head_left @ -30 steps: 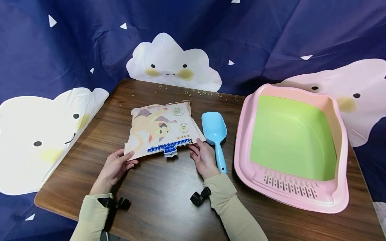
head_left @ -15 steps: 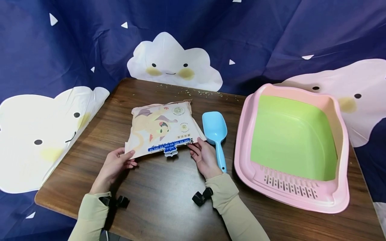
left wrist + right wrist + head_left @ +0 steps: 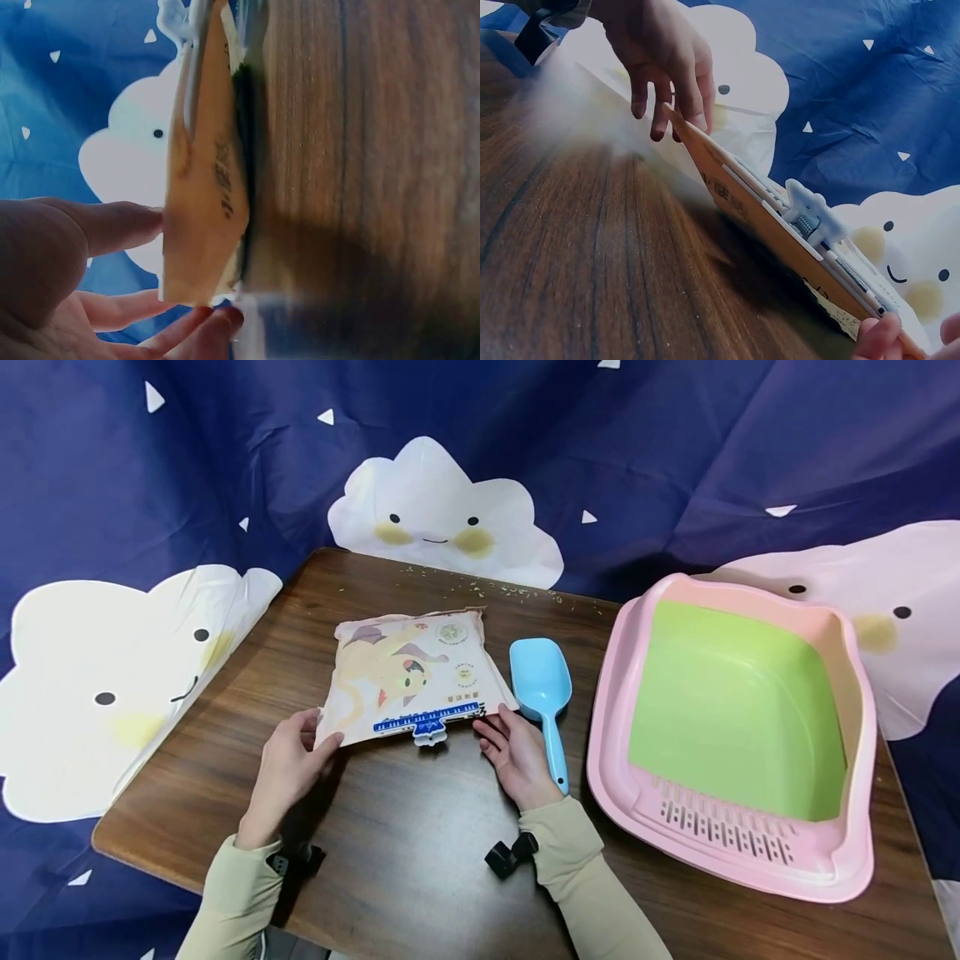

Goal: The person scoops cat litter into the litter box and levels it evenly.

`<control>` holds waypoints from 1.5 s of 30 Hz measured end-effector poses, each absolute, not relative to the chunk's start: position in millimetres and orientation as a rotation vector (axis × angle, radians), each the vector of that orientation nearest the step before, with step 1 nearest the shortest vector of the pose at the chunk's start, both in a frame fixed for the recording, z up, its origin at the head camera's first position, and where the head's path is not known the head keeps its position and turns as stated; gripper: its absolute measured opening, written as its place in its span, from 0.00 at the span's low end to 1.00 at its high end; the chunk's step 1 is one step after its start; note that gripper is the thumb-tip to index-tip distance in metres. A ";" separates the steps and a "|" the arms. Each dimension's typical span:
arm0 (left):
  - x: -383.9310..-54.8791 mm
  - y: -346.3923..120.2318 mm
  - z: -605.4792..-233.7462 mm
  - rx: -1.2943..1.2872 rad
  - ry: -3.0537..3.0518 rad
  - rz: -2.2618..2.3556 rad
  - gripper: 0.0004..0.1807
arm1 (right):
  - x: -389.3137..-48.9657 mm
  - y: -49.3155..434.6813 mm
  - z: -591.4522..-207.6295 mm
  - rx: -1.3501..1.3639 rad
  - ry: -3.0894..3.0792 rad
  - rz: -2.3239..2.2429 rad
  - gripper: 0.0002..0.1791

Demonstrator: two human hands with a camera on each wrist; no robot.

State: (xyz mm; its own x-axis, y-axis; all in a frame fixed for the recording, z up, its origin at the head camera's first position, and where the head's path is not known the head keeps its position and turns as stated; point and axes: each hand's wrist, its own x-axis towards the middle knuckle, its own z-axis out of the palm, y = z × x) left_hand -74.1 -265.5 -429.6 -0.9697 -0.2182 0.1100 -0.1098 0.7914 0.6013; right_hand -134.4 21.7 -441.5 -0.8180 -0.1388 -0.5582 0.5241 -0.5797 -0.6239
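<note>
A pale, flat bag (image 3: 405, 681) with a cartoon cat print lies on the table, its near edge tipped slightly up. A blue and white sealing clip (image 3: 429, 725) runs along that edge; the right wrist view shows its spring. At the bag's near left corner is my left hand (image 3: 288, 768), thumb on the upper side and fingers around the side. My right hand (image 3: 522, 758) pinches the near right corner, with the thumb on top and the other fingers loosely curled below. A light blue scoop (image 3: 542, 681) lies just right of the bag, its handle beside my right hand.
A pink litter box (image 3: 611, 735) with a green inside and a slotted front ledge stands on the right of the wooden table (image 3: 412, 860). Small pale bits (image 3: 517, 592) are scattered along the back edge. A blue cloud-print curtain (image 3: 247, 452) hangs behind.
My left hand has shifted its hold, its fingers moving from under the near edge up around the bag's left side. The right hand stays at its corner. The head view has turned slightly.
</note>
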 end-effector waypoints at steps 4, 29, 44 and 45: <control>-70.5 -259.8 -428.4 0.195 -2.749 -0.856 0.25 | -133.0 22.9 -441.2 0.640 1.165 -2.401 0.09; -66.0 -257.9 -438.2 0.315 -2.632 -0.878 0.12 | -119.5 7.3 -441.0 0.348 1.403 -2.155 0.18; -65.9 -274.6 -446.3 0.641 -2.536 -1.818 0.28 | -121.9 -9.8 -442.1 0.221 1.494 -1.986 0.22; -66.3 -275.7 -447.3 0.655 -2.464 -1.940 0.29 | -122.0 -9.8 -442.0 0.211 1.507 -1.973 0.23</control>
State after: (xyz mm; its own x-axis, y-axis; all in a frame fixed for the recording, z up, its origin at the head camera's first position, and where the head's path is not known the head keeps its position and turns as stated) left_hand -66.3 -275.7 -447.3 -0.9145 -0.2769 -0.2950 -0.3517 0.1838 0.9179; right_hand -122.0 -9.8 -442.0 -0.7829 -0.3874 -0.4869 0.5717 -0.1389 -0.8086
